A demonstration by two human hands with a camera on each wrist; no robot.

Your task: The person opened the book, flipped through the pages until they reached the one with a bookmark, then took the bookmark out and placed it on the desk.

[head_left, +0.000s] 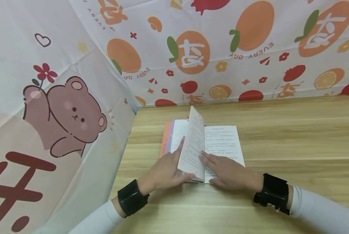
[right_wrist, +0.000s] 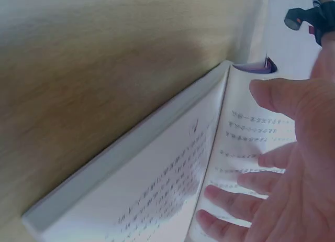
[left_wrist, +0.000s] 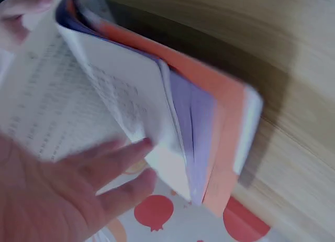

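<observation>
An open book [head_left: 222,139] with printed pages lies on the wooden table. Several of its leaves stand raised [head_left: 193,143] near the middle, tilted left. My left hand [head_left: 170,170] is at the left side of these leaves, its thumb by their lower edge and its other fingers partly hidden behind them. In the left wrist view its fingers [left_wrist: 123,161] reach fairly straight along the pages. My right hand [head_left: 227,170] rests by the book's gutter, fingers extended over the right page and touching the raised leaves. Orange and purple cover parts [left_wrist: 201,121] show at the book's left side.
The wooden table [head_left: 294,146] extends to the right and in front of the book. A fruit-print cloth [head_left: 221,58] hangs behind it, and a bear-print cloth [head_left: 72,113] hangs on the left. Black bands [head_left: 132,198] circle both wrists.
</observation>
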